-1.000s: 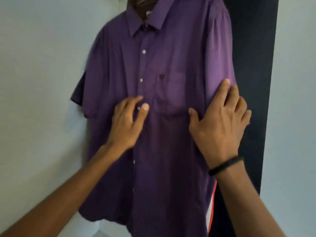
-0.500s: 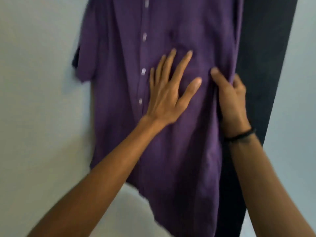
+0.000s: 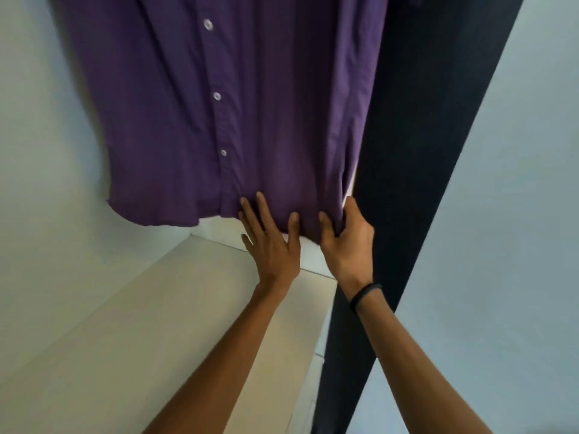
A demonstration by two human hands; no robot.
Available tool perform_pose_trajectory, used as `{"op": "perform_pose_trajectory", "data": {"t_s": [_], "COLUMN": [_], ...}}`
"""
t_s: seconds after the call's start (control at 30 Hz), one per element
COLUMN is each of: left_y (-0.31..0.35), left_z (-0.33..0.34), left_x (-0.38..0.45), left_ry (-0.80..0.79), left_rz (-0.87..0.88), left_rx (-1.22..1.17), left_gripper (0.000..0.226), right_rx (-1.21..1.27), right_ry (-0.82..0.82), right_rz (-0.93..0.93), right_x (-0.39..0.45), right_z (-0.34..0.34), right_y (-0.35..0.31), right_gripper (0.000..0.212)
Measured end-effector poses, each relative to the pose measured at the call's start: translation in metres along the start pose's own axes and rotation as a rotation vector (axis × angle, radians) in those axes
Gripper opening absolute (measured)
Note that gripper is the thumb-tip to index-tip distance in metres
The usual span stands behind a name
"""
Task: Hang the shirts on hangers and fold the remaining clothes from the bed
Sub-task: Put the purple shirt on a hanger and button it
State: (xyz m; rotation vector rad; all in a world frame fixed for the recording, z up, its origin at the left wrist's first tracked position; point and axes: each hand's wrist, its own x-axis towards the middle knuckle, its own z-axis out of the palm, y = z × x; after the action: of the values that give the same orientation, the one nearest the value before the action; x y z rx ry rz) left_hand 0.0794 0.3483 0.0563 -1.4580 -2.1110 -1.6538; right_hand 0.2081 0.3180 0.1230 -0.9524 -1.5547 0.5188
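- My left hand lies flat vs the bottom hem of the purple shirt, fingers straight & spread, pressing the cloth; nothing gripped.
- My right hand is just beside the left, on the hem's right corner: thumb in front, fingers curled round behind, pinching the fabric edge.
- Black wristband on my right wrist.
- Shirt hangs above both hands, front facing me, buttoned; three white buttons run down the placket up & left of my left hand. Top of shirt is out of frame, so can't see what it hangs from.
- Hem curves down to the left of my left hand, hanging free.
- Right of my right hand, touching the shirt's side edge: a dark vertical panel, running top to bottom.
- Behind the shirt & to the left: pale wall.
- Below my hands & forearms: light beige tiled floor.
- Far right, past the panel: another pale wall surface.
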Motion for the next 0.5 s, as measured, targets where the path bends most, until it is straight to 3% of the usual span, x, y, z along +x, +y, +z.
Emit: {"op": "perform_pose_trajectory", "data": {"t_s": [0.13, 0.27, 0.4, 0.5], "left_y": [0.026, 0.06, 0.097, 0.118], "left_z": [0.003, 0.004, 0.015, 0.041], "left_x": [-0.05, -0.106, -0.162, -0.216], "left_ry": [0.065, 0.012, -0.5, -0.835], "left_rz": [-0.006, 0.05, 0.167, 0.209], "left_rx": [-0.17, -0.334, -0.466, -0.422], "left_gripper": [0.072, 0.029, 0.016, 0.017], "right_rx": [0.015, 0.015, -0.049, -0.122], "right_ry": [0.029, 0.131, 0.224, 0.358], "right_rz": [0.109, 0.228, 0.374, 0.527], "right_x": [-0.032, -0.067, -0.115, -0.162], "right_z": [-0.009, -0.048, -0.113, -0.167], "right_y": [0.022, 0.049, 0.08, 0.105], "right_gripper": [0.034, 0.037, 0.03, 0.02]}}
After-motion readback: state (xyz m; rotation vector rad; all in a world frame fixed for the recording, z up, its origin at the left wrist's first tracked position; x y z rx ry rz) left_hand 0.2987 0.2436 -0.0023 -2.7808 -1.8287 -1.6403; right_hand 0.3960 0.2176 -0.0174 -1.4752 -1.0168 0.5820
